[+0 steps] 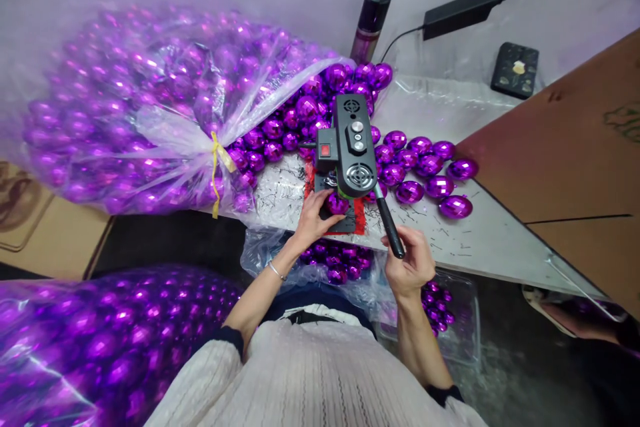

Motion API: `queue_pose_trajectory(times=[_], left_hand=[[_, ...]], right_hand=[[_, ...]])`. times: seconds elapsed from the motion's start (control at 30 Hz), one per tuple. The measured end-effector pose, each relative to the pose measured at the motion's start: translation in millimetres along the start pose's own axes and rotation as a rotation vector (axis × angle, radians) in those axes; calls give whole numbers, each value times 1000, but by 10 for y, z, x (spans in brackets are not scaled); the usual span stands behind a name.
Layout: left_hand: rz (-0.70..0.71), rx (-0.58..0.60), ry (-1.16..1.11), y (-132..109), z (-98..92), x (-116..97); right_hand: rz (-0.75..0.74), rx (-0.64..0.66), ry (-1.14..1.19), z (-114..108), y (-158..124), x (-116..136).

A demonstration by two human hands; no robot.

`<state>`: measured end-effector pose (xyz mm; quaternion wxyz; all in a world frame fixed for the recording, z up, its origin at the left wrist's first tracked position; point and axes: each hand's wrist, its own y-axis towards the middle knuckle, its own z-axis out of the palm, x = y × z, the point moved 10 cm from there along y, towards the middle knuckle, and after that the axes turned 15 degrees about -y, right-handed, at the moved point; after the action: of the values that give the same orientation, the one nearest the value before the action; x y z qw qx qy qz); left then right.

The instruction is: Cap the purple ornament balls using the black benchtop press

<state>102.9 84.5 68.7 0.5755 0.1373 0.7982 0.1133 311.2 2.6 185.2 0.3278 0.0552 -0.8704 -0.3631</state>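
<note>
A black machine point(356, 147) with a red switch stands on the table, its black-gripped lever point(390, 223) pointing down to the right. Under its head sits a shiny purple ball point(337, 203). My left hand point(316, 219) holds that ball, thumb and fingers around its left and lower side. Beside the lever's end is my right hand point(411, 260), fingers curled; whether it grips the lever or something small cannot be made out. Several faceted purple balls point(429, 165) lie right of the machine, and more point(307, 109) spill from a bag behind it.
A clear bag of purple balls point(125, 113), tied with yellow string, fills the left. A spray can point(371, 25), black adapter point(457, 13) and dark case point(515, 71) are behind. A carton point(565, 147) stands right. A clear bin point(467, 320) is below the table edge.
</note>
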Motion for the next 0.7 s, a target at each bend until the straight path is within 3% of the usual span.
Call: queue_pose_trajectory(times=[0.17,0.3,0.4,0.5,0.7], left_hand=[[-31,-10,-102,-8,21,95],[-46,-10,-131,-16,22,111],[-46,-8,-128,-23,32,117],[-26,-14,-121,-35,40,121],[1,-13,-118,-58,54,125]], right_hand=[[-287,-113,-19,-115,200,355],[-436,-10,-29,5,369,617],[-393,3,0,133,379,610],[-329,-108,20,225,269,501],[-370,-250,144,374,42,394]])
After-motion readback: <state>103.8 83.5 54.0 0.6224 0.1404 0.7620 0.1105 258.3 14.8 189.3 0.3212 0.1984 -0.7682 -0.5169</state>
